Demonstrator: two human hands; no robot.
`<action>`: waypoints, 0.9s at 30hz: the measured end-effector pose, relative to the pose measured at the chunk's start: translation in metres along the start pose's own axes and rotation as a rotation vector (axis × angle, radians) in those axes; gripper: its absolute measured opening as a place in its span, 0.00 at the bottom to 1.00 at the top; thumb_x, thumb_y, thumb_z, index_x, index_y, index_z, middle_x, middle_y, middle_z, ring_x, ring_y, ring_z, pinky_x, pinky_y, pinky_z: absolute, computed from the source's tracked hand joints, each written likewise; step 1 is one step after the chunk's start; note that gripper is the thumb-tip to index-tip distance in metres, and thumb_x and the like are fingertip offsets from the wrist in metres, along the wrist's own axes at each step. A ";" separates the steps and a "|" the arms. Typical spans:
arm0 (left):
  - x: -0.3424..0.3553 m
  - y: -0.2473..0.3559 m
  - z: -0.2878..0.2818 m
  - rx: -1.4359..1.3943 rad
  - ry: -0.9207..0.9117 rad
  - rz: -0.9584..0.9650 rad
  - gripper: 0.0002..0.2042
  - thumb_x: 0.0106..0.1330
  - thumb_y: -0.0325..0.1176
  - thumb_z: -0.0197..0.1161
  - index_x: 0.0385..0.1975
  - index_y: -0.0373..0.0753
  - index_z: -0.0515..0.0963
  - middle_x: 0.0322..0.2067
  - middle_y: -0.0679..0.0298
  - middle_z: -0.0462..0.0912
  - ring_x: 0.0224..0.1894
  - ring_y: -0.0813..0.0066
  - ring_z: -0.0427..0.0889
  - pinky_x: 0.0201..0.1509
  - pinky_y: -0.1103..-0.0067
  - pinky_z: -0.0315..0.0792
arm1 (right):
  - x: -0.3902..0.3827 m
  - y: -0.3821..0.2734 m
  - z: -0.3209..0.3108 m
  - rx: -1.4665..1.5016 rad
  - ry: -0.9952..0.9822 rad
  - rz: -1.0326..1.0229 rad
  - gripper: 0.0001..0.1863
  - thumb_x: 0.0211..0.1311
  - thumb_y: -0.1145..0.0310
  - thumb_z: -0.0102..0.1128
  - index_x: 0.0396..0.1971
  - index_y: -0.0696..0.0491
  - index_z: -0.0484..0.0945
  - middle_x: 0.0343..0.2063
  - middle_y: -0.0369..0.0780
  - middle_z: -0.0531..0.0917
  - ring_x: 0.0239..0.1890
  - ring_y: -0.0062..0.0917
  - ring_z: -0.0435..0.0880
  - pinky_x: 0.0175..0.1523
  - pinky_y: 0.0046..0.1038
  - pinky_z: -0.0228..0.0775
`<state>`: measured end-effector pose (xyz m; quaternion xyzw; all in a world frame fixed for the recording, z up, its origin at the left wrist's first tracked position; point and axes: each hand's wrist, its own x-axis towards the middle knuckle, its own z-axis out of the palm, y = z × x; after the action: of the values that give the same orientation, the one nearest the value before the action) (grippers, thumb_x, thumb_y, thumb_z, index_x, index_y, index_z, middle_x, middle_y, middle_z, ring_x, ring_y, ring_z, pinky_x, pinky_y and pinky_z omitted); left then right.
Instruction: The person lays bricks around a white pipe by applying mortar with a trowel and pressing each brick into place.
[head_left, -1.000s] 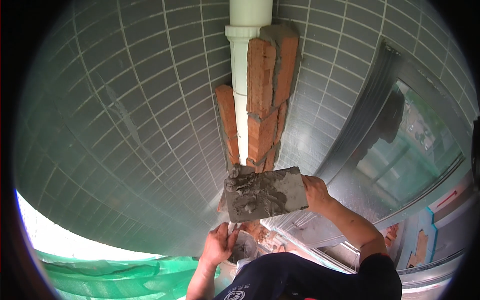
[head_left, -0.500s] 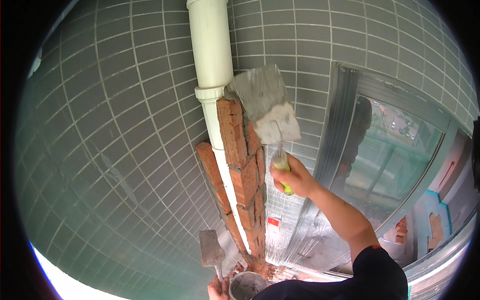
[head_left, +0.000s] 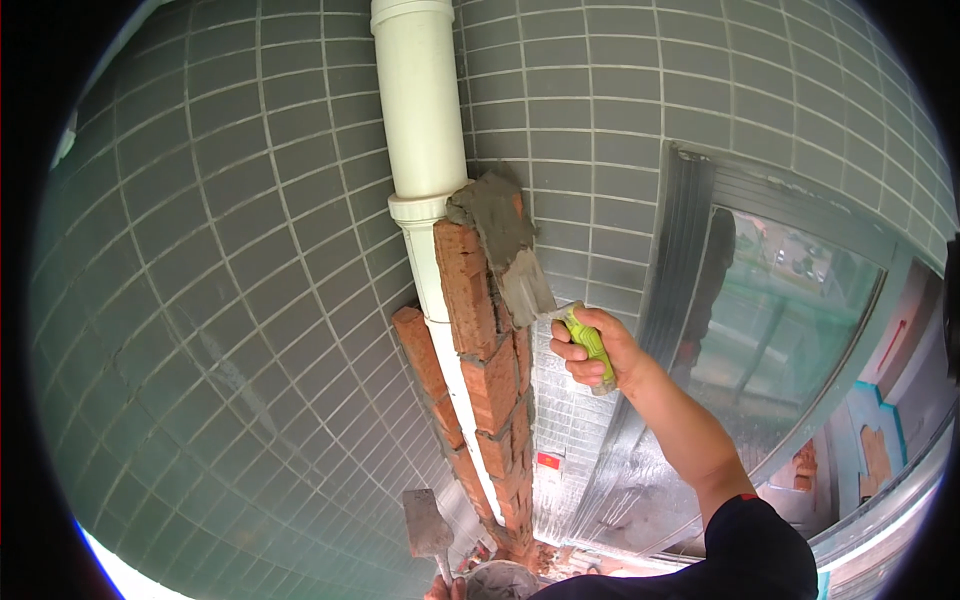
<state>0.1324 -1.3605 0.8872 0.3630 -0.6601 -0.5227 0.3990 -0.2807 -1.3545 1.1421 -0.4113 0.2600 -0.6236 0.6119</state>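
My right hand [head_left: 605,350] is closed round the yellow-green handle of a broad-bladed trowel [head_left: 527,285]. Its blade is tilted at the top of a red brick column [head_left: 463,280], and grey mortar [head_left: 492,212] covers the far part of the blade and the column's top. Low in the view, my left hand [head_left: 440,591] grips a small square trowel [head_left: 428,525] smeared with grey; only its fingers show. Beside that hand is a bucket [head_left: 500,578], partly cut off by the lower edge.
A white drainpipe [head_left: 420,110] runs down the corner, with bricks stacked on both sides of it. Grey tiled walls [head_left: 230,200] flank it. To the right stands a metal-framed window [head_left: 690,230]. Brick rubble [head_left: 550,560] lies at the column's foot.
My right hand has turned the broad-bladed trowel and brought its blade down to the top of the brick column. The small trowel in my left hand has moved slightly lower.
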 end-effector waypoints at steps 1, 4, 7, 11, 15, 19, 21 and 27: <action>0.001 -0.002 0.001 -0.023 0.007 -0.030 0.17 0.68 0.37 0.57 0.18 0.32 0.69 0.10 0.66 0.63 0.16 0.81 0.58 0.17 0.72 0.51 | -0.004 0.000 -0.004 -0.012 0.027 0.006 0.18 0.64 0.50 0.52 0.31 0.51 0.68 0.19 0.32 0.68 0.10 0.14 0.65 0.12 0.17 0.57; 0.004 -0.005 0.001 0.012 -0.027 -0.038 0.16 0.68 0.37 0.57 0.20 0.32 0.71 0.10 0.66 0.65 0.17 0.82 0.59 0.17 0.73 0.51 | -0.017 0.002 -0.015 -0.037 0.084 0.004 0.18 0.64 0.51 0.52 0.31 0.52 0.68 0.19 0.33 0.69 0.10 0.15 0.65 0.13 0.18 0.58; 0.008 -0.006 0.003 -0.013 -0.097 -0.055 0.14 0.69 0.35 0.56 0.24 0.32 0.73 0.13 0.69 0.68 0.19 0.84 0.60 0.18 0.76 0.52 | -0.032 0.009 -0.028 -0.078 0.136 -0.002 0.17 0.65 0.52 0.52 0.31 0.52 0.68 0.19 0.33 0.70 0.10 0.16 0.66 0.14 0.19 0.59; 0.009 -0.016 0.010 -0.165 -0.070 -0.037 0.11 0.70 0.34 0.54 0.29 0.32 0.73 0.16 0.72 0.69 0.20 0.85 0.60 0.19 0.79 0.53 | -0.057 0.032 -0.027 -0.022 0.184 -0.045 0.16 0.65 0.52 0.52 0.30 0.52 0.68 0.19 0.34 0.70 0.10 0.17 0.67 0.14 0.20 0.60; 0.004 -0.030 0.003 -0.145 -0.076 -0.125 0.09 0.71 0.33 0.53 0.32 0.35 0.74 0.19 0.74 0.69 0.22 0.86 0.60 0.21 0.82 0.54 | -0.090 0.083 -0.027 -0.008 0.160 0.118 0.19 0.57 0.52 0.59 0.30 0.53 0.68 0.18 0.34 0.69 0.10 0.17 0.66 0.14 0.22 0.59; 0.009 -0.044 -0.008 -0.134 -0.087 -0.186 0.07 0.71 0.34 0.55 0.35 0.38 0.75 0.21 0.73 0.71 0.23 0.86 0.63 0.23 0.83 0.58 | -0.120 0.157 -0.054 -0.282 0.111 0.459 0.15 0.62 0.57 0.58 0.28 0.55 0.73 0.18 0.35 0.72 0.15 0.19 0.71 0.20 0.23 0.63; -0.002 -0.077 -0.032 0.068 0.039 -0.106 0.11 0.68 0.35 0.55 0.25 0.38 0.69 0.12 0.69 0.67 0.13 0.83 0.66 0.16 0.81 0.60 | -0.117 0.204 -0.049 -0.472 0.212 0.748 0.17 0.63 0.54 0.58 0.32 0.55 0.76 0.18 0.35 0.74 0.19 0.19 0.73 0.25 0.23 0.66; 0.012 -0.029 0.002 -0.060 -0.130 -0.358 0.12 0.72 0.37 0.51 0.26 0.40 0.66 0.15 0.74 0.64 0.12 0.88 0.61 0.14 0.86 0.57 | -0.173 0.377 -0.119 -0.336 0.359 1.115 0.18 0.59 0.54 0.57 0.22 0.53 0.80 0.18 0.38 0.78 0.17 0.24 0.76 0.21 0.28 0.67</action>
<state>0.1273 -1.3759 0.8598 0.4282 -0.5934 -0.6271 0.2669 -0.1878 -1.2502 0.7332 -0.1927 0.6300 -0.2195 0.7196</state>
